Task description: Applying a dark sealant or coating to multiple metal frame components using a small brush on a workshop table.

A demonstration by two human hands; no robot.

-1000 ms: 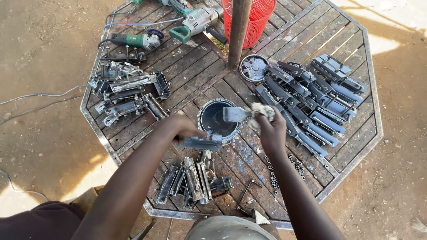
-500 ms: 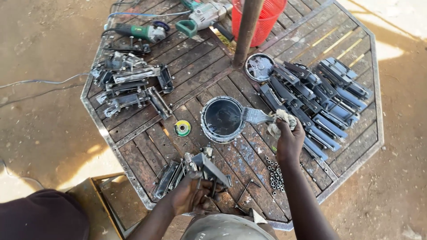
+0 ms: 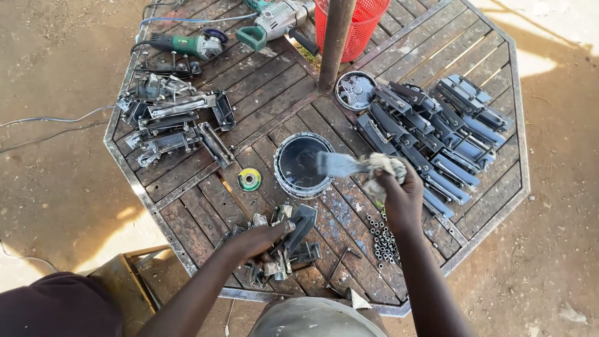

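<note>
My right hand [image 3: 399, 193] grips a paintbrush [image 3: 340, 165] wrapped in a dirty rag [image 3: 384, 167]; the bristles hang over the rim of a round tin of dark paint [image 3: 301, 163]. My left hand [image 3: 256, 239] reaches into a heap of bare metal brackets [image 3: 284, 246] at the near edge of the table and grips one dark angled bracket [image 3: 301, 223] that tilts up from the heap.
An octagonal slatted metal table [image 3: 206, 200] has a rusty pole [image 3: 334, 37] at its centre. Painted grey-blue brackets [image 3: 437, 134] lie in rows at right, unpainted ones [image 3: 171, 118] at left. Angle grinder [image 3: 181, 42], drill [image 3: 274, 19], red basket [image 3: 359, 22], tin lid [image 3: 355, 90], yellow disc [image 3: 249, 180], nuts [image 3: 382, 237].
My left hand has dropped from beside the paint tin to the near heap and taken hold of a bracket. The brush stays at the tin's rim.
</note>
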